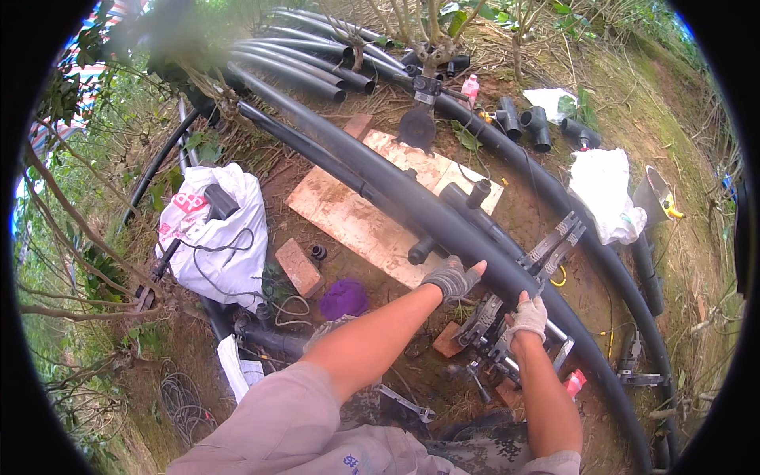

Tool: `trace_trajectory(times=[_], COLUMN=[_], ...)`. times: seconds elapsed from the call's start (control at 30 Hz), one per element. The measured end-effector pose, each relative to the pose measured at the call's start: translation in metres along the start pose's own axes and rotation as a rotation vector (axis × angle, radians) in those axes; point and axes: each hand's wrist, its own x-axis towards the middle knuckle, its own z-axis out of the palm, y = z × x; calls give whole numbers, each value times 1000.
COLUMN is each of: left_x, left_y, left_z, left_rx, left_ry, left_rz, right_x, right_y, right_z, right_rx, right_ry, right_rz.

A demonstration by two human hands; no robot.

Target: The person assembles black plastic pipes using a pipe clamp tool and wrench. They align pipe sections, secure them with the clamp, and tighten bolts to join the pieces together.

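Note:
A long, thick black plastic pipe [380, 174] runs slantwise from the far left to the near right. My left hand [453, 279], in a grey fingerless glove, holds its near side with the thumb stretched up along the wall. Further right, my right hand [529, 315], in a pale fingerless glove, grips the same pipe from below with its thumb up. Beneath the pipe, next to my right hand, stands a metal clamp frame [556, 245] with rods and jaws. A second black pipe with short side branches [479, 194] lies just beyond it. My fingertips are partly hidden.
A muddy board [332, 194] lies under the pipes. Bricks [299, 267], a purple bundle [343, 299] and a wrench [408, 404] are near me. White bags stand left [229, 253] and right [606, 194]. Pipe tees [536, 127] and several pipes [293, 67] lie farther off. Shrubs surround the slope.

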Motion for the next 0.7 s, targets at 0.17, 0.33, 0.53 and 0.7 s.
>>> trace_trajectory(times=[0.17,0.33,0.53,0.7], left_x=[14,22,38,45], left_y=[-3,28,52,46], left_z=[15,33,44,54], left_rx=[-567,-1267,-1877,-2142], left_ry=[207,341,178,-137], left_rz=[9,-4,-114,61], right_x=[-2,-12,-42,-34], right_y=[3,10,-20,-13], right_z=[1,-19,-31,-38], right_rx=[76,25,-431,-448], right_ry=[75,-93,-64,-24], right_rz=[-31,-436,-933,-791])
